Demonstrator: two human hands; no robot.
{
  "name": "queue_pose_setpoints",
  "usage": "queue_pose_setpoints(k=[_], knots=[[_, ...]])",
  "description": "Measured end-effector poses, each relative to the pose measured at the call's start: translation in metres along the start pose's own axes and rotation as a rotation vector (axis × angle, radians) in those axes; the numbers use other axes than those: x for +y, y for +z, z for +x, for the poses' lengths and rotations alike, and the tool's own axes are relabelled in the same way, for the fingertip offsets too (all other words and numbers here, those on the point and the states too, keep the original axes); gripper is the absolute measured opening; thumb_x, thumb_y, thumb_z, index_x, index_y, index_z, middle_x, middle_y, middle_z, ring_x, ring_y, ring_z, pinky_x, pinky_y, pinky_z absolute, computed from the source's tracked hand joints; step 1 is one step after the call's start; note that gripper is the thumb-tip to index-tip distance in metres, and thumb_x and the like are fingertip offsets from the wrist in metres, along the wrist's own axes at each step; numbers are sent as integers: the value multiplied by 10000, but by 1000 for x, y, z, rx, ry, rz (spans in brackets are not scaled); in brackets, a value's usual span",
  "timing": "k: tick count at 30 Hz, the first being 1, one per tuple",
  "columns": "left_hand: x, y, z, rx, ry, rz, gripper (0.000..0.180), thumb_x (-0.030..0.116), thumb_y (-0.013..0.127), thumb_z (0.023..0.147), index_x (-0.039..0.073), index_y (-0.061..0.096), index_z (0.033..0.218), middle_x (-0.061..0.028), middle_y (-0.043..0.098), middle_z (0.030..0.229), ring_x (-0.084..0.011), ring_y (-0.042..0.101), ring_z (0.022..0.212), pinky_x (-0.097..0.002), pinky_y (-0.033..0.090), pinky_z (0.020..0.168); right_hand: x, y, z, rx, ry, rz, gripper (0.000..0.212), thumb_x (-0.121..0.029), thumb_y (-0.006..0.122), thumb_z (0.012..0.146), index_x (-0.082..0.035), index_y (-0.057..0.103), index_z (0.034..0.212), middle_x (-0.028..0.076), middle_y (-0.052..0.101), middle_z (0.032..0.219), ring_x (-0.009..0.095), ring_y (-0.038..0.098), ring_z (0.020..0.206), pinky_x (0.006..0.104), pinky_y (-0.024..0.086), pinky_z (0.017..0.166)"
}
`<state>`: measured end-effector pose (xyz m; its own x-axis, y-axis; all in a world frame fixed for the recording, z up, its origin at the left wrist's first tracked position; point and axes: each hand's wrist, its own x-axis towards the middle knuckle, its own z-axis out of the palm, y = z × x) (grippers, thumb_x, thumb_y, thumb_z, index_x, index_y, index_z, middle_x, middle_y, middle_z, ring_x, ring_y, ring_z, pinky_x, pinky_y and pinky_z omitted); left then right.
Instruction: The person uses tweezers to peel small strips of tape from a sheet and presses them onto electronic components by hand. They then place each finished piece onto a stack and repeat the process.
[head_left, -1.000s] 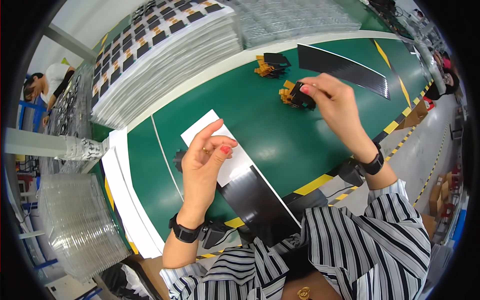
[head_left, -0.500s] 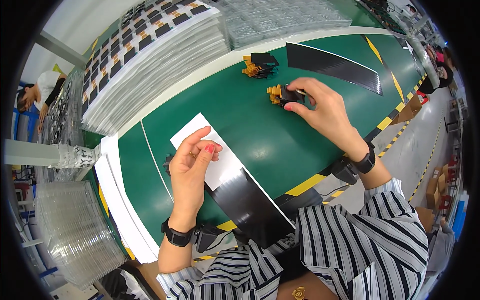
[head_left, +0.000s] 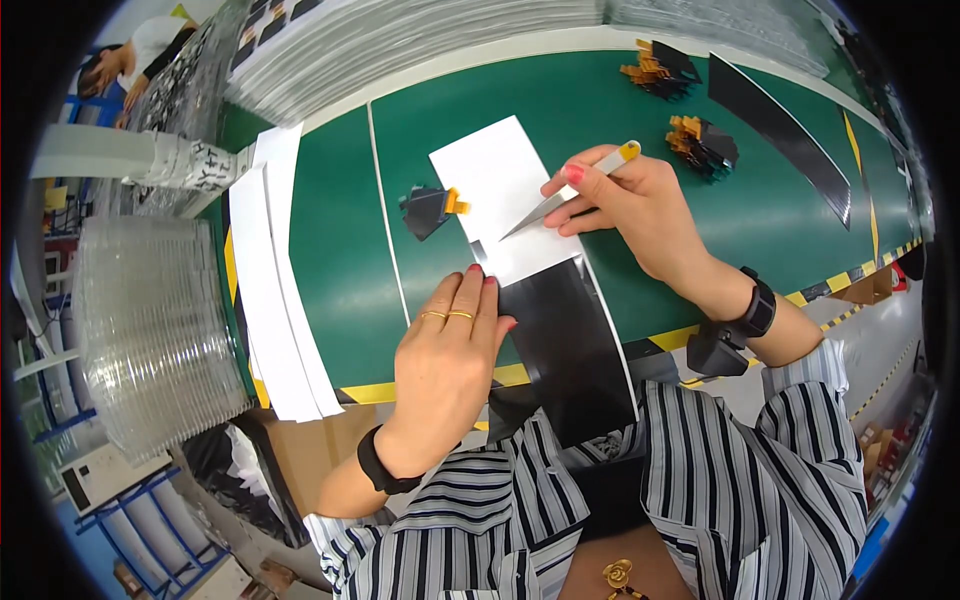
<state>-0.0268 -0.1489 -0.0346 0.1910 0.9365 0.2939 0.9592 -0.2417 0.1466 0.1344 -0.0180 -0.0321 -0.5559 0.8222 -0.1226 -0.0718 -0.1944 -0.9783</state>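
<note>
My right hand (head_left: 630, 205) grips a pair of silver tweezers (head_left: 575, 198) with a yellow end, their tip pointing down at the white part of a long strip (head_left: 490, 165). The near part of that strip is a glossy black film (head_left: 570, 340). My left hand (head_left: 450, 340) lies with fingers stretched out, fingertips at the strip's left edge where white meets black. A small clear or grey piece (head_left: 479, 252) shows just beyond those fingertips. Left of the white part sits a small cluster of black flat pieces (head_left: 425, 210) with an orange ribbon tail.
Two piles of black pieces with orange tails, a nearer pile (head_left: 703, 147) and a farther pile (head_left: 660, 70), lie to the right. Beside them is another black strip (head_left: 780, 130). White sheets (head_left: 280, 290) rest at left; stacked clear trays (head_left: 420, 50) stand behind. A person works at far left.
The view has shifted left. My right hand has left the nearer pile and now holds the tweezers over the white part. My left hand has come down flat beside the strip.
</note>
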Motion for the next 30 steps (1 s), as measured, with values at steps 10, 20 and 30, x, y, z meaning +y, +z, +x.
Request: queue_pose_setpoints(k=[10, 20, 30], knots=[[-42, 1, -31, 7, 24, -70, 299, 147, 647, 670, -19, 594, 913, -116, 577, 989, -243, 547, 924, -314, 466, 754, 27, 38, 17, -20, 111, 305, 231, -158, 447, 880, 54, 536, 898, 160, 588, 851, 206, 623, 663, 251, 518, 594], [-73, -40, 28, 45, -45, 44, 260, 59, 622, 668, 6, 575, 918, -122, 565, 824, -256, 549, 766, -319, 461, 651, 0, 19, 0, 5, 25, 487, 238, -217, 432, 889, -1, 528, 901, 151, 602, 839, 175, 613, 618, 253, 494, 568], [-47, -53, 32, 108, -59, -184, 209, -5, 608, 665, 12, 591, 872, -73, 539, 777, -242, 546, 677, -313, 450, 572, -49, -12, -27, 28, -173, 458, 239, -207, 412, 896, -5, 538, 894, 157, 613, 834, 176, 613, 618, 255, 480, 559]])
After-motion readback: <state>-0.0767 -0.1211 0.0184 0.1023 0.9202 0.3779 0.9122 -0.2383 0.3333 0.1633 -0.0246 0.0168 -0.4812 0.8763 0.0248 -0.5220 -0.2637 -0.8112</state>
